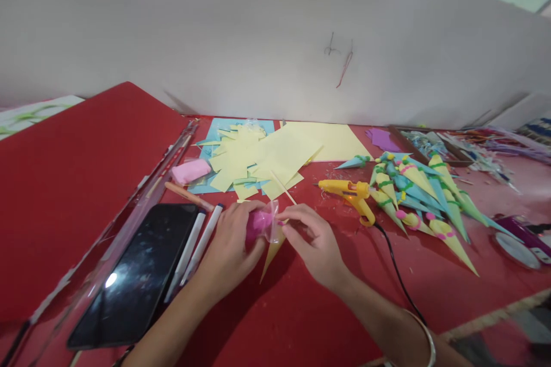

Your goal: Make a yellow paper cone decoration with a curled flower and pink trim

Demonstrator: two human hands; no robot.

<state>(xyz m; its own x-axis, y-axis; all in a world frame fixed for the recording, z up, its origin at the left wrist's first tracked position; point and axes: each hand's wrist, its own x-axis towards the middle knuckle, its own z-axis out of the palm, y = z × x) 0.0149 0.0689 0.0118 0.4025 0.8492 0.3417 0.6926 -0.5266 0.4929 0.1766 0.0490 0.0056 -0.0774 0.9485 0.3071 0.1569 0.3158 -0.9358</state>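
My left hand (235, 241) is closed around a small clear plastic bag with bright pink material (260, 222) inside, perhaps soft clay. At the bag's open mouth, my right hand (312, 241) pinches with thumb and forefinger; a bit of pink shows at the fingertips. A yellow paper cone (272, 255) lies on the red table between my hands, its point toward me. Just beyond my right fingers is a thin pale stick (283, 188). A yellow glue gun (350, 192) rests to the right of my right hand.
Cut yellow and blue paper (241, 155) lies ahead. Several decorated paper cones (413, 183) are piled at the right. A black phone (138, 275), white markers (202, 243) and a pink packet (191, 171) lie left. The glue gun's cord (394, 258) runs toward the front edge.
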